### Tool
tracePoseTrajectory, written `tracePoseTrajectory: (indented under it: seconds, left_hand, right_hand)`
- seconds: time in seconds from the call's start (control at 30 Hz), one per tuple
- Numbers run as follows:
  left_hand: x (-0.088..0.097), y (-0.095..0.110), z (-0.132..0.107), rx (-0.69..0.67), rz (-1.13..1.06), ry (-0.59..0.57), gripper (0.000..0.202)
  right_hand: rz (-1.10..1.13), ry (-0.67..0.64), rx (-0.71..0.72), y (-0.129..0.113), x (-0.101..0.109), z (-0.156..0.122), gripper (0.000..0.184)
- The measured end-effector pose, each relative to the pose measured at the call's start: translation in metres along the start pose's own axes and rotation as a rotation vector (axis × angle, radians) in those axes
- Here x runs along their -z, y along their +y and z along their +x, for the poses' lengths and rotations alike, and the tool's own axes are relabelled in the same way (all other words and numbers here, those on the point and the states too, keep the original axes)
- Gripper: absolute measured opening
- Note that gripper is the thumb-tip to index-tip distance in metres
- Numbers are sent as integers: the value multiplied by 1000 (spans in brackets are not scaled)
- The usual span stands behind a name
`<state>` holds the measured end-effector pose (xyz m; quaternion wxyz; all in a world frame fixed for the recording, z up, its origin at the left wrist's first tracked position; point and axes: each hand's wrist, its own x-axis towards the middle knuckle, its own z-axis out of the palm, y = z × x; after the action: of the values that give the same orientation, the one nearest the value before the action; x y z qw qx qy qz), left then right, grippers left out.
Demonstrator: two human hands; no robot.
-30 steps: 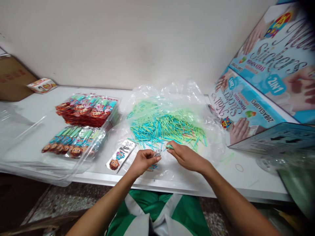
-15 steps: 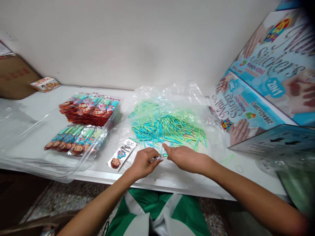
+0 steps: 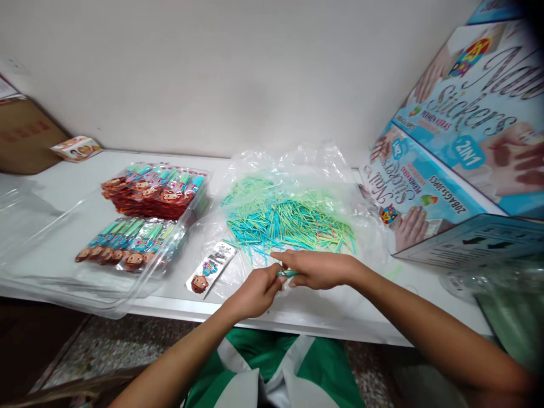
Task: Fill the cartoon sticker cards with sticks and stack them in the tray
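Observation:
My left hand (image 3: 257,292) is closed, its thumb and fingers pinching a small printed sachet that they mostly cover. Right up against it, my right hand (image 3: 317,269) grips a few thin blue-green plastic sticks (image 3: 288,273) between thumb and fingers, at the sachet's mouth. Just beyond both hands lies a large pile of blue and green sticks (image 3: 289,224) on clear plastic sheeting (image 3: 327,156). To the left of my left hand, a flat white sachet with a cartoon head (image 3: 211,268) rests on the table.
At left, a clear plastic tub (image 3: 127,300) holds stacked red packs (image 3: 148,195) and a front row of packs (image 3: 127,241). Printed nail-sticker cartons (image 3: 429,187) stand at right. A brown cardboard box (image 3: 29,136) and a small printed box (image 3: 77,148) sit at far left.
My hands have come together, the left moving slightly right. Blue-green sticks now show in my right fingers, and the sachet in my left hand is more hidden.

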<state>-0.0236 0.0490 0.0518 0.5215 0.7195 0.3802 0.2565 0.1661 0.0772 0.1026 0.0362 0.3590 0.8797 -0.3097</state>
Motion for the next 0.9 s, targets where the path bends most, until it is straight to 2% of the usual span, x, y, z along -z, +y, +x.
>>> tracePoseTrajectory:
  seconds: [0.1,0.2,0.33,0.47,0.53,0.6,0.7,0.77,0.9]
  left_hand:
    - [-3,-3,1,65,-112,-54,26]
    - [-8,-9,3,111,-156,-99,30]
    - [-16,-17,5,178,-263,-159,33]
    - [-21,-20,5,279,-481,-211,41]
    - [-21,-20,6,280,-552,-238,43]
    - [-19,-19,6,266,-594,-228,41]
    - [-18,-18,6,272,-642,-111,36]
    - [-18,-18,6,272,-670,-14,33]
    - [-19,-21,6,247,-685,94,29]
  right_hand:
    - [99,116,3,1,6,3,44]
    - [-18,198,-88,-1,1,10,40]
    - [-233,78,-151,-2,-11,21,38]
    - [-203,-10,-145,1,-15,29,40]
    - [-128,-3,-129,2,-15,31,40]
    - [3,105,-114,4,-15,31,39]
    - [305,341,-139,8,-15,29,40]
    - [520,438,-186,12,-19,26,41]
    - [850,473,-224,18,-36,19,32]
